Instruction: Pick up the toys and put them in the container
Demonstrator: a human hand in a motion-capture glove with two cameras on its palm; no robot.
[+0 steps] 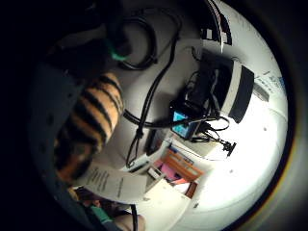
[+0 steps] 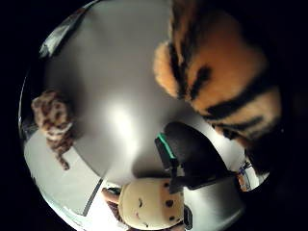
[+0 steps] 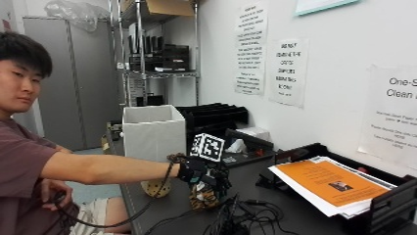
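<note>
Gloved right hand (image 3: 205, 178) grasps the striped tiger toy (image 3: 203, 197), fingers curled round its body, just in front of the white container (image 3: 153, 133). Judged soft, light and compressible; a mid-body grip suits. The pale face toy (image 3: 156, 187) sits at the container's foot; the spotted toy (image 2: 54, 121) lies on the table, apart.

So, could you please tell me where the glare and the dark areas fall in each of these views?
Thumb side palm view: a bright patch of glare on the table, the tiger toy dark at the edge. Little finger side view: the table washed out white, the tiger shadowed. Outside view: even light, the right hand dark on the tiger.
</note>
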